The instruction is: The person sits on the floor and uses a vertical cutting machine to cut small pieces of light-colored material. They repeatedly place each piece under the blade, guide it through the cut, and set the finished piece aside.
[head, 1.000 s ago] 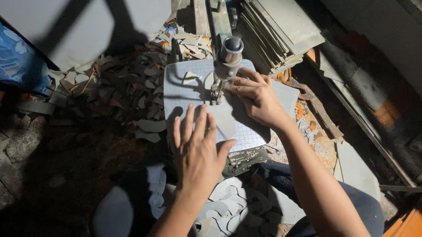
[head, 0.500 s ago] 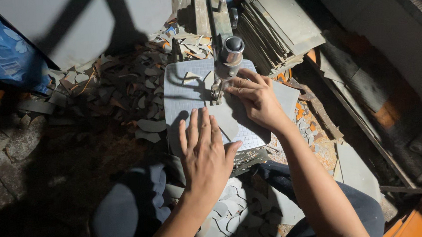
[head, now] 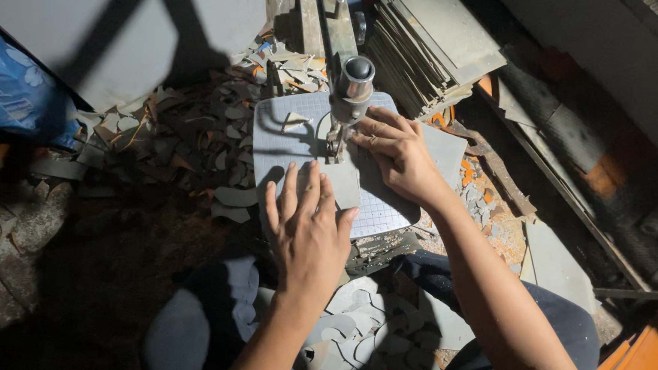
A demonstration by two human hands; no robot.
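A grey sheet [head: 351,178] is pressed flat on the gridded table [head: 282,146] of a small saw [head: 352,94] by both hands. The left hand [head: 309,227] is laid palm down with fingers [head: 290,191] spread and straight, nothing clasped; its fingertips lie at the near edge of the sheet. The right hand [head: 399,155] is set on the sheet's far right part, its fingers bent slightly and reaching up to the foot of the saw head; the sheet is held down rather than gripped around. The sheet is placed at the middle of the table, just beneath the round metal head, and its right edge is seen to run past the table's side. A small offcut [head: 293,120] is left on the bare table to the left of the head. Behind the saw, a stack of grey sheets [head: 430,44] is leaned at an angle. To the left, the floor is strewn with scraps [head: 191,132], grey and brownish. A blue bag [head: 5,85] is seen at the far left. Below the table, in the lap, curved cut pieces [head: 360,341] are heaped between the knees. Orange and grey chips [head: 487,199] are scattered to the right of the table.
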